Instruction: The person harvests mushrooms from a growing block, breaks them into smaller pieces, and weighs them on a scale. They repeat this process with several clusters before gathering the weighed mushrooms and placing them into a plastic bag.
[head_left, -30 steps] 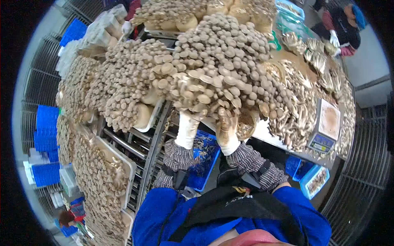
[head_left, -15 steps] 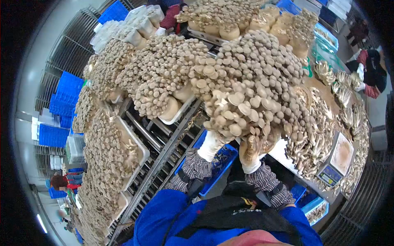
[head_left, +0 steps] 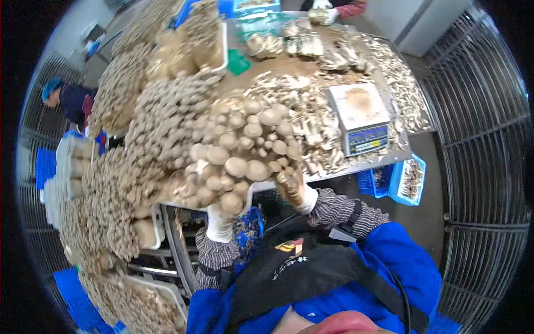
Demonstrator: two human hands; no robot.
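A large clump of mushrooms [head_left: 245,145] with round grey-brown caps is between my two hands, at the front edge of the work table. My left hand [head_left: 221,224], in a white glove, grips it from below at the left; the caps hide its fingers. On the right side my right hand [head_left: 296,192], its glove stained brown, presses against the clump with bent fingers. Loose, pale-stemmed mushrooms [head_left: 317,133] lie behind and right of the clump. A digital scale [head_left: 360,106] stands on the table to the right of my right hand.
More mushroom clumps [head_left: 167,111] crowd the left in white trays [head_left: 158,225] by a roller conveyor [head_left: 181,250]. Blue baskets [head_left: 409,181] stand below the table at right. A person in a blue cap [head_left: 72,103] is at left; another person's gloved hands [head_left: 328,15] work at the far end.
My view has swung to the right, bringing the scale and table nearer the middle. Both hands have carried the clump along, and it now appears beside the loose mushrooms.
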